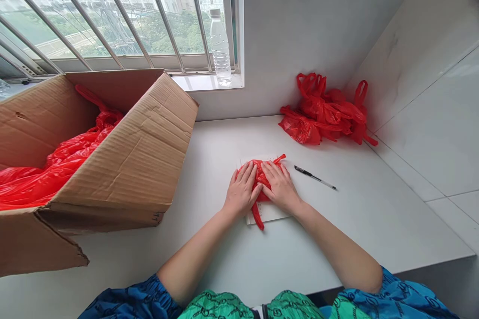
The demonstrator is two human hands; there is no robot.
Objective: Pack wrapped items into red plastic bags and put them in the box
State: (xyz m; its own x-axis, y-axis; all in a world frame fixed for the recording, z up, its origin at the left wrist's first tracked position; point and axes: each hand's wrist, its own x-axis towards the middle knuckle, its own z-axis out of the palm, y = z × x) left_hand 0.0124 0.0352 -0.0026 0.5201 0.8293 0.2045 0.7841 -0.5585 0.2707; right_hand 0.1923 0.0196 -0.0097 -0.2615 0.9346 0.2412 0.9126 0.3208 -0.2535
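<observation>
- Red plastic bag (259,174) lay on white paper (276,213) upon the countertop (209,169)
- Left hand (241,190) and right hand (279,187) rested flat on it, fingers extended, slightly spread
- Black-capped pen (315,178) lay near the right hand
- Cardboard box (130,149) stood at left, holding red plastic (75,157)

2 blue sleeves (130,303) bear dark printed markings and end in gathered cuffs (161,290); the green front (220,306), patterned with black chain-like lines, shows a white strip (257,312).
</observation>
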